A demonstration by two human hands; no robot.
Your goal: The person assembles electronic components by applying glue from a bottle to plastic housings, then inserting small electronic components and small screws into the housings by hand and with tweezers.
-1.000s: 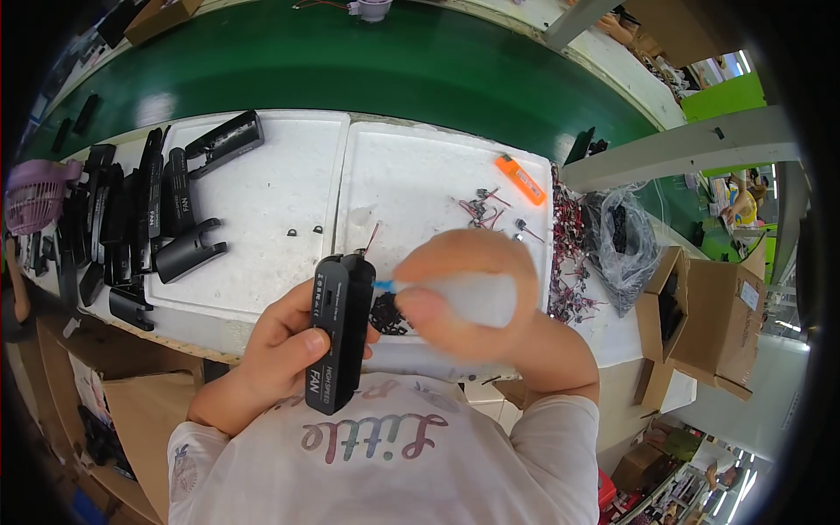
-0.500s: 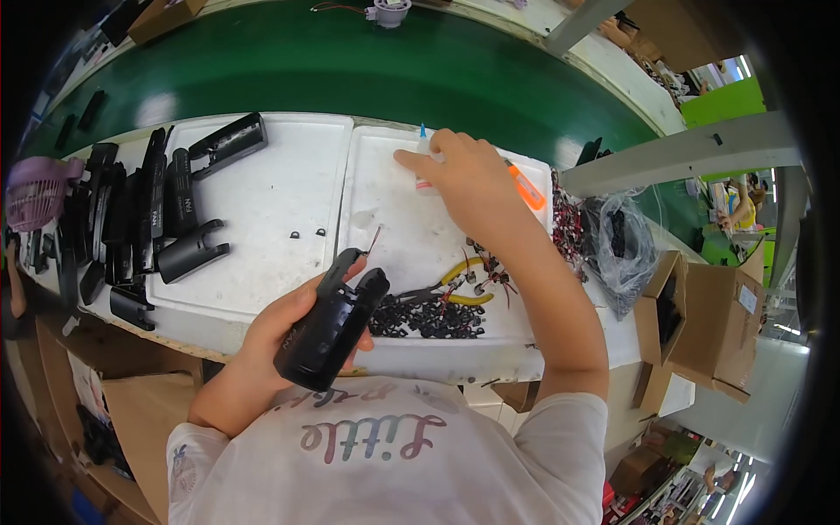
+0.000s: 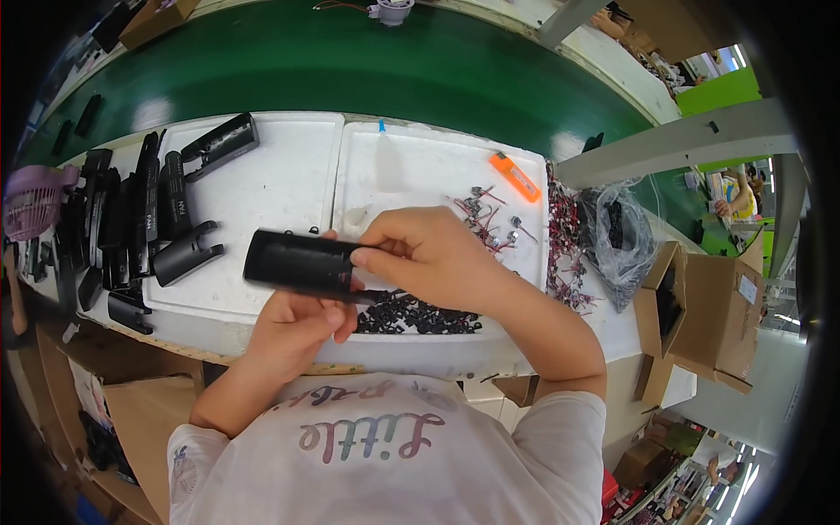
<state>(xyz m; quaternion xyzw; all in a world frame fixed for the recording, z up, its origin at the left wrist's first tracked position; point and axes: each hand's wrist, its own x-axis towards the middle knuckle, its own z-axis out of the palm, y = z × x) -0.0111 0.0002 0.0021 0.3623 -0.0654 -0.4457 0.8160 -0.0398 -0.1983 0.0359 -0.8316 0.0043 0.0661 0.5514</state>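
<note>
A black fan-handle housing [image 3: 297,264] is held sideways above the white foam trays, its long smooth side showing. My right hand [image 3: 429,261] pinches its right end between thumb and fingers. Under it, my left hand [image 3: 297,325] has curled fingers around the lower side, and a fingertip shows past the upper edge. Small black parts [image 3: 429,317] lie in a pile just below my right hand. Farther off in the right tray stands or lies a whitish bottle [image 3: 388,166] with a blue tip; I cannot tell which. The yellow-handled pliers are hidden behind my right hand and forearm.
Black housings [image 3: 131,210] crowd the left, beside a purple fan [image 3: 39,201]. An orange cutter [image 3: 514,176] and several small wired parts [image 3: 490,214] are in the right tray [image 3: 437,131]. A plastic bag [image 3: 617,245] and cardboard box [image 3: 713,315] stand right; a green belt [image 3: 306,61] runs behind.
My right hand has come back from the bottle to the housing and grips its end. The housing has turned from upright-slanted to nearly level. The bottle remains in the tray.
</note>
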